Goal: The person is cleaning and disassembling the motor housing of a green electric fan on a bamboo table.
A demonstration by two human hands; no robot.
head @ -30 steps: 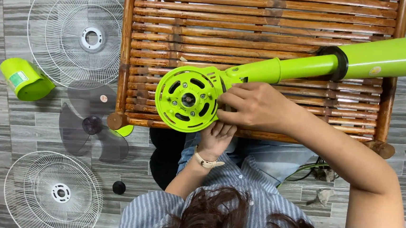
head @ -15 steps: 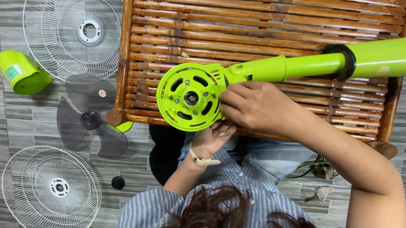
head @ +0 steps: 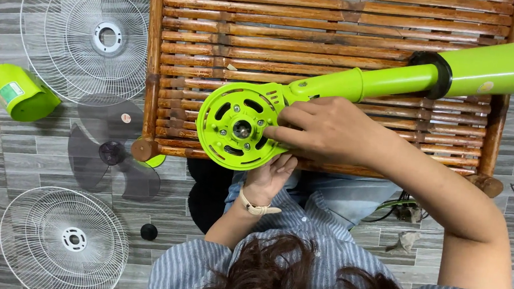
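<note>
A lime green fan head (head: 234, 125), a round slotted disc with a dark shaft hole in its middle, lies at the front edge of a bamboo slat table (head: 338, 23). Its green pole (head: 394, 78) runs up to the right through a black collar. My right hand (head: 324, 128) rests over the disc's right side, fingertips pressed near the centre. My left hand (head: 270, 175), with a pale wristband, reaches up from below. It grips the disc's lower rim, its fingers partly hidden under the disc.
On the grey tile floor to the left lie two white wire fan grilles (head: 87, 33) (head: 63, 239). Also there are a translucent grey fan blade (head: 112, 152), a lime green motor cover (head: 19, 91) and a small black knob (head: 149, 232). Cables lie at the right.
The view has shifted slightly. Both hands stay on the green disc, with only small finger movements of my right hand.
</note>
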